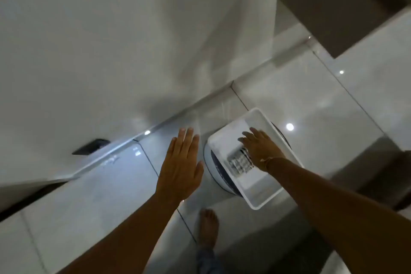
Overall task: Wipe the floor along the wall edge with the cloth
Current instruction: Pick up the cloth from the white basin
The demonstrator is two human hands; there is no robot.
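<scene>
A grey-and-white checked cloth point(239, 161) lies crumpled in a white rectangular tub point(264, 200), which rests on a round white and dark-blue container point(211, 169). My right hand point(260, 149) is inside the tub, fingers stretched out, its palm over the cloth's right edge; no grip on it shows. My left hand point(181, 167) hovers flat with fingers apart, holding nothing, left of the tub above the glossy floor tiles point(100, 196). The wall edge point(178, 113), a pale skirting strip, runs diagonally from lower left to upper right just beyond both hands.
A black wall socket point(91, 146) sits low on the white wall at the left. A brown cabinet point(338, 2) fills the upper right corner, and dark furniture point(387, 176) stands at the right. My bare foot point(208, 227) is on the tiles below the tub.
</scene>
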